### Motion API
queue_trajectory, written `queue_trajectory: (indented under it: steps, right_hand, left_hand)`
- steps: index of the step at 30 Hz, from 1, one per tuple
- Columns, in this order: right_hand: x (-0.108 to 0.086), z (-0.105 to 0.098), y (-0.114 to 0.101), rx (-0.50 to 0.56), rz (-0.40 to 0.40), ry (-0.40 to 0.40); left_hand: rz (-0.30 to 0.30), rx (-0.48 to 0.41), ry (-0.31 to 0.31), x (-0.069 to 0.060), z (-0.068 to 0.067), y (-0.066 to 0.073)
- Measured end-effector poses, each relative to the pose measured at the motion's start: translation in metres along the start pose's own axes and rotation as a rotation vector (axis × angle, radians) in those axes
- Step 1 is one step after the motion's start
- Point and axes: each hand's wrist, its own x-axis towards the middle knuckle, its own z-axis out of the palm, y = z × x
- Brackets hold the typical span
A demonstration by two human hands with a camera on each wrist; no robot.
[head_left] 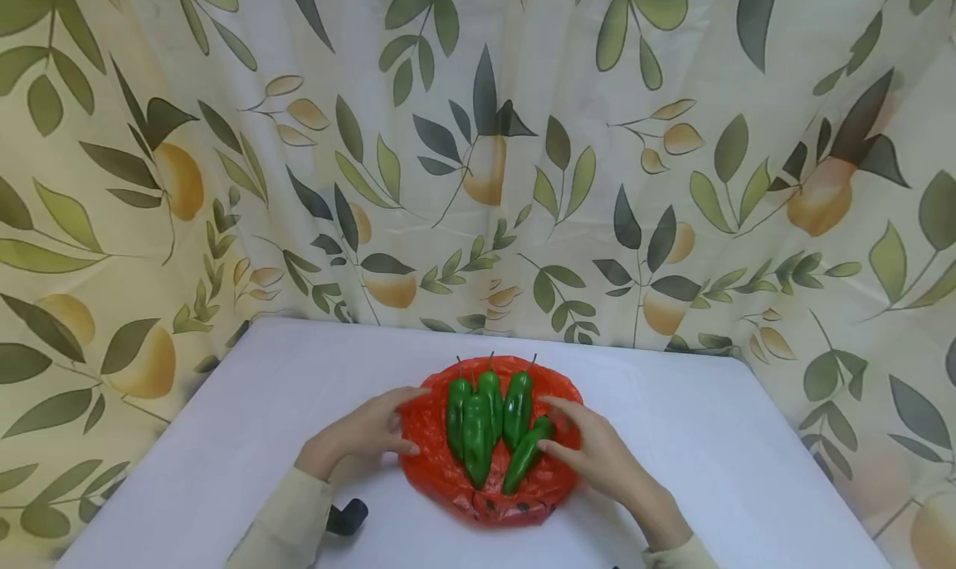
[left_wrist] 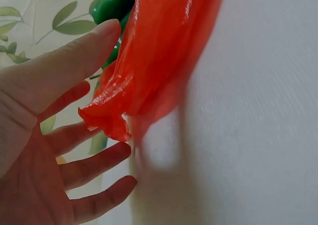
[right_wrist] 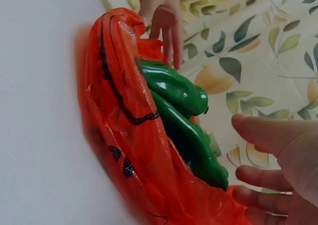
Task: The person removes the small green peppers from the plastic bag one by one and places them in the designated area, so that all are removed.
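On the white table lies a red plastic bag [head_left: 433,478], spread wide, with black printed marks on its front edge. Several glossy green peppers [head_left: 476,440] rest on it, most with stems pointing away from me; one pepper [head_left: 526,457] slants at the right. My left hand [head_left: 366,430] is at the bag's left edge, its fingers spread and loosely bent; in the left wrist view its fingertips are beside the bag's crumpled rim [left_wrist: 107,115]. At the right edge, my right hand [head_left: 597,449] hovers with thumb and fingers apart, near the slanted pepper, gripping nothing.
The white tabletop [head_left: 717,453] extends around the bag on both sides. A leaf-and-fruit patterned curtain [head_left: 523,179] hangs behind and beside the table. Below my left wrist is a small black object [head_left: 347,517].
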Motion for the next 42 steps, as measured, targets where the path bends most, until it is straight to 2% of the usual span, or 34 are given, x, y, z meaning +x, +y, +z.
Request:
queue_trajectory:
  steps: [6, 14, 22, 28, 31, 37, 42]
  right_hand:
    - [0.002, 0.004, 0.003, 0.025, 0.026, -0.062]
    - [0.002, 0.004, 0.012, 0.016, 0.028, -0.096]
    - [0.001, 0.007, 0.010, 0.006, 0.024, -0.107]
    - [0.001, 0.018, 0.009, -0.015, 0.082, -0.132]
    - [0.002, 0.022, 0.008, -0.022, 0.086, -0.114]
    - [0.002, 0.031, 0.007, -0.059, 0.074, -0.080]
    - [0.000, 0.035, 0.006, -0.053, 0.111, -0.062]
  left_hand:
    - [-0.021, -0.007, -0.018, 0.002, 0.000, -0.009]
    - [-0.034, -0.015, -0.030, 0.006, 0.001, -0.009]
    - [-0.049, -0.019, -0.021, 0.009, 0.003, -0.010]
    - [-0.048, 0.003, -0.026, 0.007, 0.004, -0.011]
    - [-0.050, 0.012, -0.020, 0.007, 0.005, -0.012]
    - [-0.096, 0.030, 0.000, 0.005, 0.007, -0.016]
    - [-0.119, 0.021, 0.004, 0.005, 0.009, -0.019]
